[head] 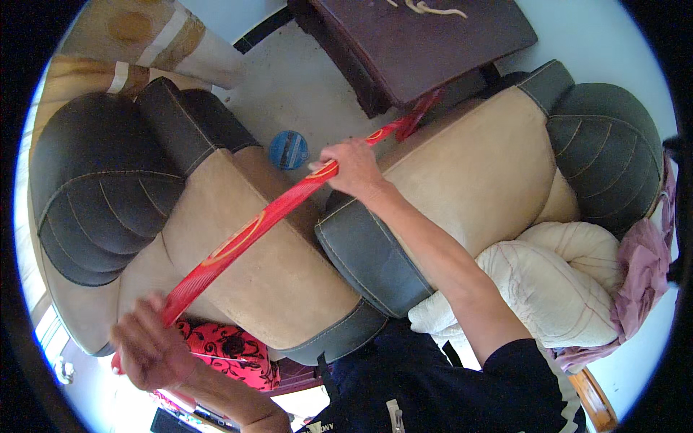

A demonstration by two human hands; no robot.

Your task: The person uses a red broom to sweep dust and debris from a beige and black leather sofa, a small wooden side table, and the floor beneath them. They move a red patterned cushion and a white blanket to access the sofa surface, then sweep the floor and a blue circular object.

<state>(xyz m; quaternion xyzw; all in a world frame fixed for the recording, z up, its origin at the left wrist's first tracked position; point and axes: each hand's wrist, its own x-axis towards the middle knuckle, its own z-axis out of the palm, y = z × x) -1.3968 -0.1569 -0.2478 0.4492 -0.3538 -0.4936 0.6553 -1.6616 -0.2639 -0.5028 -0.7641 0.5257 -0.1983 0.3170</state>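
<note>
A long strip of red fabric with yellow curved markings [238, 238] stretches diagonally in front of me, above two beige and dark grey upholstered sofa pieces. Its lower end is in my left hand [145, 346], which is blurred and curled around it. Higher up, my right hand [354, 169] grips the same strip over the gap between the seats. Past that hand, the fabric's far end runs on to the corner of a dark brown table [433, 48] and droops beside it. The fingers of my left hand are partly indistinct.
A beige sofa seat [260, 249] is at left, another seat [476, 168] at right. A rolled cream quilt [547, 292] and mauve cloth [641, 265] lie right. A blue disc [288, 150] is on the floor. Patterned curtains [130, 48] hang at upper left.
</note>
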